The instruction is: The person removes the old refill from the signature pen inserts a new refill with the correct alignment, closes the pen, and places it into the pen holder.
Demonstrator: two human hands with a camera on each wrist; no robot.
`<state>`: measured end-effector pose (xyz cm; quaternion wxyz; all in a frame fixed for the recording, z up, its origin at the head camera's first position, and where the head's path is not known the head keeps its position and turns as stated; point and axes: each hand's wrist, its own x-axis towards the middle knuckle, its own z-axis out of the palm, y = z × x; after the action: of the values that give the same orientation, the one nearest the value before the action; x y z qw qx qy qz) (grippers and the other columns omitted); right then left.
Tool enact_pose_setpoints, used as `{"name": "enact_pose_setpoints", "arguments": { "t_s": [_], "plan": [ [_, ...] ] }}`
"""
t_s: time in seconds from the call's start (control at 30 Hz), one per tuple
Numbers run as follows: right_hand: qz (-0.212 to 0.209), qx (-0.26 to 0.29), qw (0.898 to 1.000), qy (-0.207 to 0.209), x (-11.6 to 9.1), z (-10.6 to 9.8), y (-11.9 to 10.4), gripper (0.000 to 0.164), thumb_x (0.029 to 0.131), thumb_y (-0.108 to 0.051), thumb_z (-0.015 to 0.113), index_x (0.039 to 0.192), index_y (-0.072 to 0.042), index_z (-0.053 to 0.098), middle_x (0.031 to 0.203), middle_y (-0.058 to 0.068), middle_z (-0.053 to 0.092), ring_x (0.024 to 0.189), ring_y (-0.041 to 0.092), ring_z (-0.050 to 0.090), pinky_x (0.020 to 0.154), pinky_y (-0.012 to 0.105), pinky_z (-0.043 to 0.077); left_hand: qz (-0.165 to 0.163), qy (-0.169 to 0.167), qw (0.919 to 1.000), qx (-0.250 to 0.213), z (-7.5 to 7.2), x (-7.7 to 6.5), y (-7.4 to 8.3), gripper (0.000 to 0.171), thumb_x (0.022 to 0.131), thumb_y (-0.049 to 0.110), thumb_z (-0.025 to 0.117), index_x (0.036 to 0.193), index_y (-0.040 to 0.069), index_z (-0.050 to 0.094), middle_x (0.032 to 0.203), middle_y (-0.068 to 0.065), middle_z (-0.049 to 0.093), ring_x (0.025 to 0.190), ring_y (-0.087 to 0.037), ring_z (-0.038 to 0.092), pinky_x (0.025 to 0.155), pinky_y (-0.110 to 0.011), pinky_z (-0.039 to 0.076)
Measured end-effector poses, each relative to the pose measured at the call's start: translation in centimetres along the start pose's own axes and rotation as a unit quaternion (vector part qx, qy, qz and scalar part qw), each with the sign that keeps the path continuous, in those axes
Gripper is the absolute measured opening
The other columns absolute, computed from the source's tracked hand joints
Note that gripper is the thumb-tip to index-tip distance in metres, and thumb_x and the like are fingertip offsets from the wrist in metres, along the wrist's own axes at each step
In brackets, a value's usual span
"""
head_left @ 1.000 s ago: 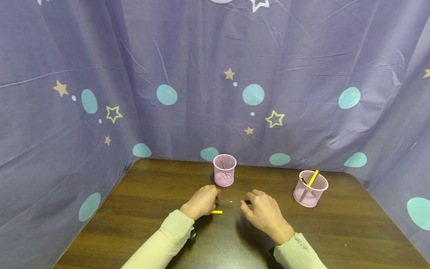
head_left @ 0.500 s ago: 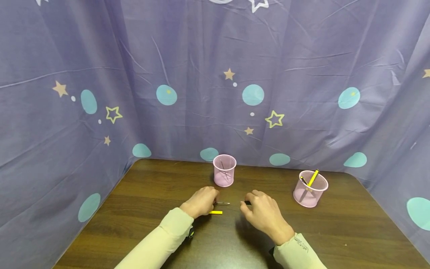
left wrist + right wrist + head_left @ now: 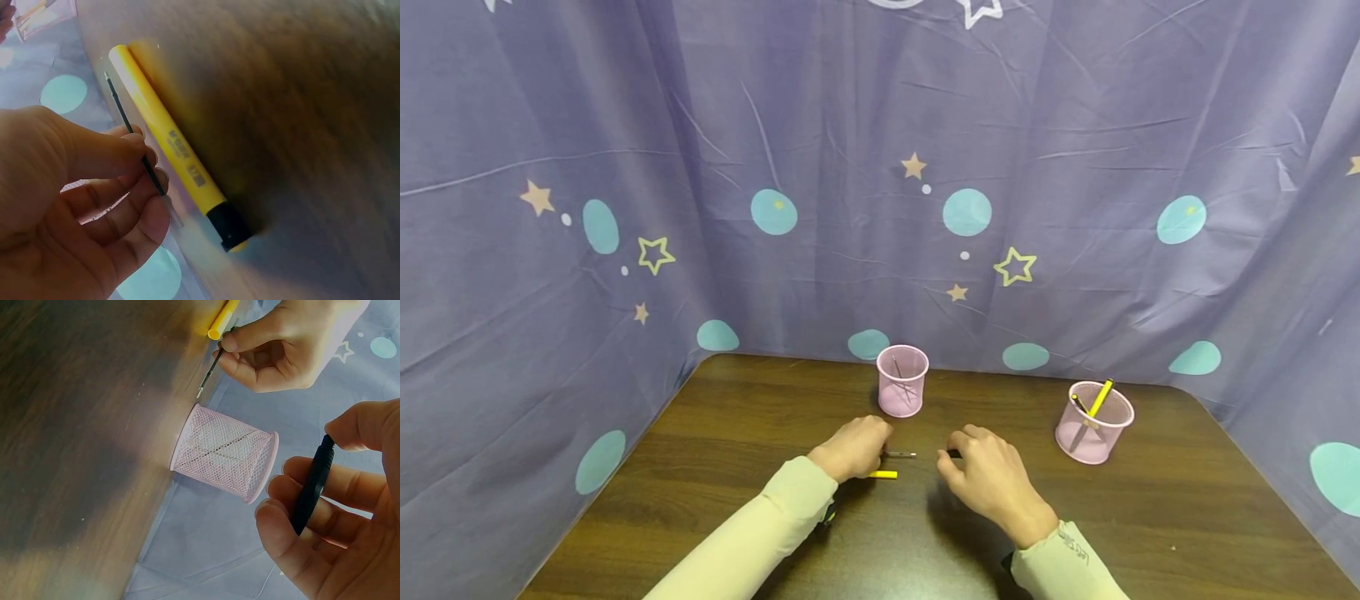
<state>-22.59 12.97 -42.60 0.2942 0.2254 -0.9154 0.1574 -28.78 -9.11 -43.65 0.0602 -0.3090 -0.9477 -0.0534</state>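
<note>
My left hand (image 3: 852, 447) pinches a thin dark pen refill (image 3: 119, 100) between thumb and fingertips, its pale tip pointing toward my right hand. Just under and beside that hand, a yellow pen barrel (image 3: 162, 125) with a black end lies on the table. A short black pen grip section (image 3: 312, 484) is held in my right hand (image 3: 992, 475), one end at the thumb and its side along the fingers. In the head view a gap separates the refill's tip from the black piece, most of which the right hand hides.
Behind my hands stands a pink mesh pen cup (image 3: 901, 393) with thin refills inside. Another pink mesh cup (image 3: 1086, 446), holding yellow-and-black pens, is at the right on the brown wooden table (image 3: 1150, 500). A purple curtain (image 3: 865, 108) hangs along the table's back edge.
My left hand has dipped slightly, and the refill's tip sits a little lower and farther from the right hand than a second ago. The right hand keeps its place.
</note>
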Motion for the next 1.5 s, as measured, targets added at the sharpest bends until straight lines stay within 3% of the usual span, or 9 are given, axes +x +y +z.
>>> {"name": "enact_pose_setpoints", "arguments": {
  "t_s": [1.5],
  "plan": [
    [0.007, 0.0, 1.0, -0.006, -0.03, -0.1, 0.01, 0.011, 0.078, -0.028, 0.068, 0.074, -0.017, 0.067, 0.072, -0.007, 0.055, 0.065, 0.02, 0.06, 0.052, 0.037, 0.047, -0.011, -0.02, 0.9996, -0.017, 0.71, 0.5, -0.03, 0.023, 0.066, -0.001, 0.07, 0.062, 0.017, 0.056, 0.063, 0.004, 0.051, 0.06, -0.015, 0.052, 0.057, -0.032, 0.047]
  ]
}}
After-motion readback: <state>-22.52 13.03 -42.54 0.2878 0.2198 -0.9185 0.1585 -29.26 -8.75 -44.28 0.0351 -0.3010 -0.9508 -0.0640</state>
